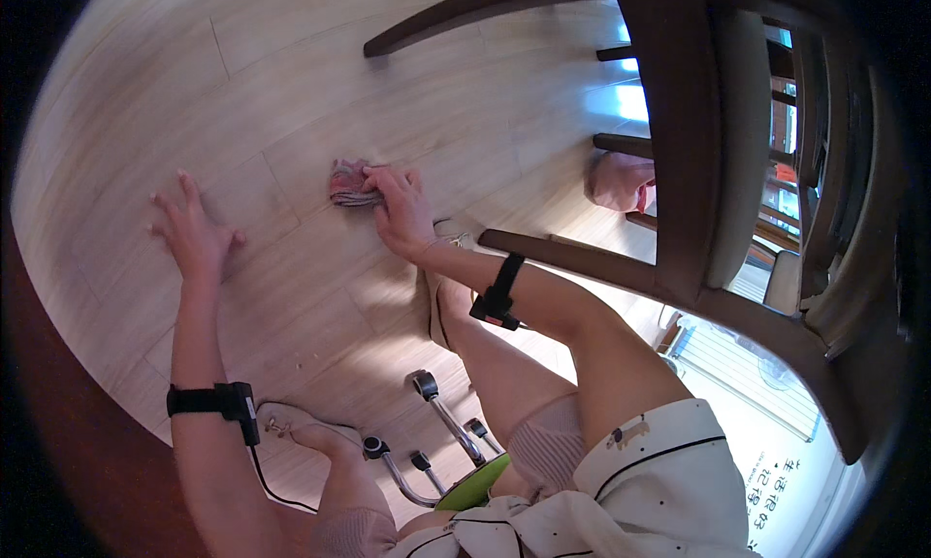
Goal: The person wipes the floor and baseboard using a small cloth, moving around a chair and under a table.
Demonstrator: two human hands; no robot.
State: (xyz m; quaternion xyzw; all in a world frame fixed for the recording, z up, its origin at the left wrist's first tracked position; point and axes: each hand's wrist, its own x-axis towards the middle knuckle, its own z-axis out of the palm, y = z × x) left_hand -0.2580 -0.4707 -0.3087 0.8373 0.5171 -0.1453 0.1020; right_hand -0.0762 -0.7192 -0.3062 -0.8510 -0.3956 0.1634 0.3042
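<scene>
My right hand (401,209) grips a folded reddish-grey cleaning cloth (354,182) and presses it against the wood-look floor (291,102). The fingers lie over the cloth's right edge, and part of it is hidden under them. Off to the left, my left hand (197,233) rests on the same floor with its fingers spread and nothing in it. A black strap with a small box (499,301) circles my right forearm, and a similar strapped box (228,403) with a cable sits on the left one.
A dark wooden chair (679,141) stands on the right, its legs reaching toward my right arm. Behind it lies a pink bundle (621,180). Beneath me is a low stool with a green seat (472,484) and metal legs. A dark reddish-brown surface (78,442) borders the lower left.
</scene>
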